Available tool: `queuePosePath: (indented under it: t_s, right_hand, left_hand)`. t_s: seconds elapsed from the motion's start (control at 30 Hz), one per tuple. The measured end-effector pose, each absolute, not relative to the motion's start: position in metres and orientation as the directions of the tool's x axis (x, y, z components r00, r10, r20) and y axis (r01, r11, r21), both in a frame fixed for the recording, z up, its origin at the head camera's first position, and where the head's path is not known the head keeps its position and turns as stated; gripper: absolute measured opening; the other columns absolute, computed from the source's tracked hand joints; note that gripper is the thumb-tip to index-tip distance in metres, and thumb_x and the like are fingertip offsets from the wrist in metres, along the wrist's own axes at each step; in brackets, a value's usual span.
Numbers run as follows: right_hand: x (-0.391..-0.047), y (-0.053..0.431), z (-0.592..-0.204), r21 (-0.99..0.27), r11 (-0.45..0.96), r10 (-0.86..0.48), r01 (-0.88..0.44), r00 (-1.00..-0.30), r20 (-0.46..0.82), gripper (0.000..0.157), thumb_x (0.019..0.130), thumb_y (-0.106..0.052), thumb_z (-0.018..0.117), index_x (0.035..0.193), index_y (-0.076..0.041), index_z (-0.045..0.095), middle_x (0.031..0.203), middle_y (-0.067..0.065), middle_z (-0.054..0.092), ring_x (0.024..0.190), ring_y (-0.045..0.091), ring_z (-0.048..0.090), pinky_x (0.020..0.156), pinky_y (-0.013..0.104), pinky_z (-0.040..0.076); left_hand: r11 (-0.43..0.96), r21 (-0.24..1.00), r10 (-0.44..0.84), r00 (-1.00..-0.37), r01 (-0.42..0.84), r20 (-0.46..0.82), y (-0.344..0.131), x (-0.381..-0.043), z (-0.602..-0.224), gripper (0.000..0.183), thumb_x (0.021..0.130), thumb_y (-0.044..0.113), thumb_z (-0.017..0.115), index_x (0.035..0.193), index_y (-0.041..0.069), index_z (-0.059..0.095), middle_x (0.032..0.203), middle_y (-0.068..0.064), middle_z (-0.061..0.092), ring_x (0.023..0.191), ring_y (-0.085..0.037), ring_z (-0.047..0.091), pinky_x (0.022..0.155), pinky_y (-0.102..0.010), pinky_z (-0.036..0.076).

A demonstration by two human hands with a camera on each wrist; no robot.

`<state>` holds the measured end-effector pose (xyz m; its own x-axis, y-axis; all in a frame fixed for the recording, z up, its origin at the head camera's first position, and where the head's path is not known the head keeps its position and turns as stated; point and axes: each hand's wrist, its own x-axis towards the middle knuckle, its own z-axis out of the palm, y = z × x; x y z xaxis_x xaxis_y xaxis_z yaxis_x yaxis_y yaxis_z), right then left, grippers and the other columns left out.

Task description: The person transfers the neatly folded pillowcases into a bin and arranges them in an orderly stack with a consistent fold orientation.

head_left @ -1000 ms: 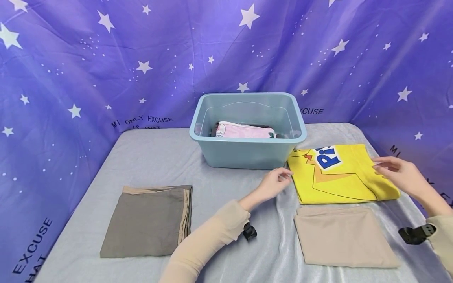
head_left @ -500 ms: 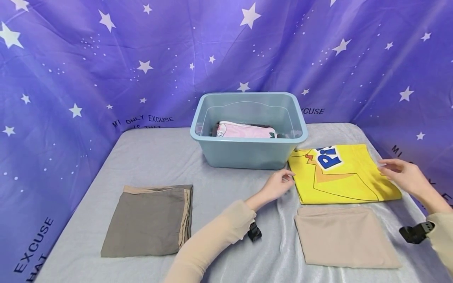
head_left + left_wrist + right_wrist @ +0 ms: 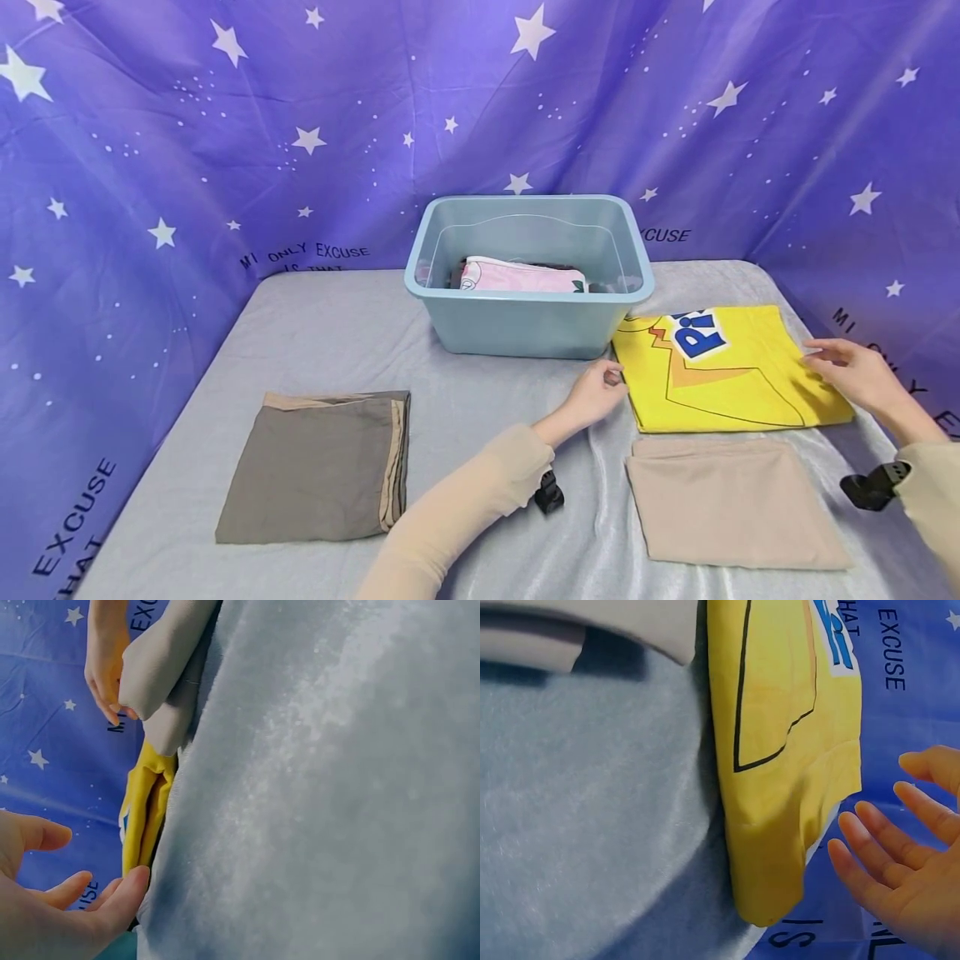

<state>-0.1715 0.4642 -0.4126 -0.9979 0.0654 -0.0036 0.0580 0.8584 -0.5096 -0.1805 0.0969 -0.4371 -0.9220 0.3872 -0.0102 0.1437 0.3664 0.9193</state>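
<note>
A folded yellow T-shirt point(image 3: 735, 379) with blue lettering lies flat at the right of the bed-like surface, beside the blue bin. My left hand point(image 3: 596, 394) is at its left edge, fingers loosely bent with a gap between thumb and fingers in the left wrist view. Over the shirt's right edge hovers my right hand point(image 3: 858, 375); its fingers point(image 3: 870, 836) are spread and relaxed, holding nothing, in the right wrist view. Just in front of the yellow shirt lies a folded beige cloth point(image 3: 731, 504).
The blue bin point(image 3: 536, 325) stands at the back middle with a folded pink cloth point(image 3: 517, 277) and darker fabric inside. A folded grey-brown cloth point(image 3: 307, 471) lies at the left. Purple star-printed curtains point(image 3: 337, 92) hang behind and at both sides of the grey-covered surface point(image 3: 330, 333).
My left hand has shifted slightly right along with its sleeve. The right hand has moved a little outward from the shirt's right edge. The folded cloths look unchanged.
</note>
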Motion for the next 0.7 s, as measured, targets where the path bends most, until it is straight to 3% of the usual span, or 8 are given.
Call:
queuePosePath:
  t_s: [0.03, 0.07, 0.13, 0.17, 0.3, 0.5, 0.7]
  right_hand:
    - [-0.174, 0.468, -0.416, -0.527, 0.847, 0.066, 0.065, -0.998, -0.017, 0.041, 0.089, -0.035, 0.048, 0.117, -0.005, 0.051, 0.098, 0.033, 0.054, 0.064, 0.004, 0.053, 0.05, 0.024, 0.043]
    - [-0.174, 0.47, -0.419, -0.535, 0.842, 0.075, 0.074, -0.997, -0.019, 0.038, 0.089, -0.036, 0.049, 0.114, -0.008, 0.051, 0.093, 0.025, 0.059, 0.062, -0.002, 0.05, 0.049, 0.023, 0.044]
    - [-0.176, 0.474, -0.423, -0.571, 0.818, 0.07, 0.072, -0.997, -0.027, 0.04, 0.089, -0.036, 0.048, 0.117, -0.008, 0.049, 0.095, 0.027, 0.057, 0.06, -0.005, 0.051, 0.049, 0.023, 0.046]
    - [-0.174, 0.467, -0.417, -0.588, 0.806, 0.062, 0.073, -0.997, -0.04, 0.045, 0.09, -0.032, 0.048, 0.12, 0.001, 0.046, 0.096, 0.029, 0.057, 0.06, -0.005, 0.051, 0.049, 0.023, 0.046]
    - [-0.169, 0.45, -0.404, -0.609, 0.789, 0.048, 0.076, -0.997, -0.062, 0.052, 0.091, -0.024, 0.047, 0.12, 0.018, 0.036, 0.098, 0.036, 0.051, 0.061, -0.01, 0.047, 0.052, 0.022, 0.048]
    - [-0.169, 0.443, -0.401, -0.591, 0.8, 0.06, 0.108, -0.993, -0.099, 0.054, 0.091, -0.025, 0.045, 0.12, 0.019, 0.034, 0.106, 0.041, 0.045, 0.061, -0.01, 0.045, 0.053, 0.021, 0.046]
    - [-0.174, 0.448, -0.404, -0.562, 0.811, 0.092, 0.161, -0.984, -0.149, 0.06, 0.091, -0.031, 0.044, 0.122, 0.018, 0.032, 0.113, 0.044, 0.035, 0.069, 0.017, 0.058, 0.053, 0.021, 0.044]
  left_hand:
    - [0.367, 0.92, 0.378, -0.926, 0.136, -0.014, 0.098, -0.181, -0.438, 0.029, 0.083, 0.008, 0.055, 0.111, 0.002, 0.054, 0.09, -0.004, 0.057, 0.077, -0.01, 0.055, 0.065, -0.014, 0.043]
    - [0.365, 0.922, 0.37, -0.929, 0.129, -0.017, 0.099, -0.181, -0.439, 0.029, 0.083, 0.008, 0.055, 0.111, 0.003, 0.054, 0.09, -0.003, 0.057, 0.077, -0.01, 0.055, 0.065, -0.015, 0.043]
    - [0.36, 0.926, 0.355, -0.934, 0.115, -0.022, 0.101, -0.182, -0.44, 0.03, 0.083, 0.008, 0.055, 0.111, 0.002, 0.054, 0.09, -0.004, 0.058, 0.077, -0.01, 0.055, 0.065, -0.015, 0.043]
    - [0.355, 0.929, 0.347, -0.938, 0.105, -0.026, 0.102, -0.182, -0.441, 0.03, 0.082, 0.008, 0.056, 0.112, 0.002, 0.054, 0.09, -0.005, 0.058, 0.078, -0.011, 0.055, 0.065, -0.015, 0.043]
    - [0.342, 0.938, 0.313, -0.948, 0.06, -0.054, 0.105, -0.183, -0.441, 0.033, 0.083, 0.008, 0.056, 0.114, 0.001, 0.052, 0.09, -0.004, 0.058, 0.076, -0.01, 0.056, 0.063, -0.015, 0.043]
    - [0.307, 0.951, 0.265, -0.955, -0.043, -0.129, 0.11, -0.183, -0.441, 0.034, 0.084, 0.009, 0.055, 0.117, 0.003, 0.05, 0.091, -0.006, 0.06, 0.069, -0.013, 0.059, 0.058, -0.018, 0.046]
    - [0.261, 0.958, 0.237, -0.954, -0.118, -0.182, 0.115, -0.185, -0.441, 0.035, 0.084, 0.007, 0.055, 0.118, 0.002, 0.048, 0.089, -0.008, 0.061, 0.069, -0.021, 0.062, 0.057, -0.02, 0.048]
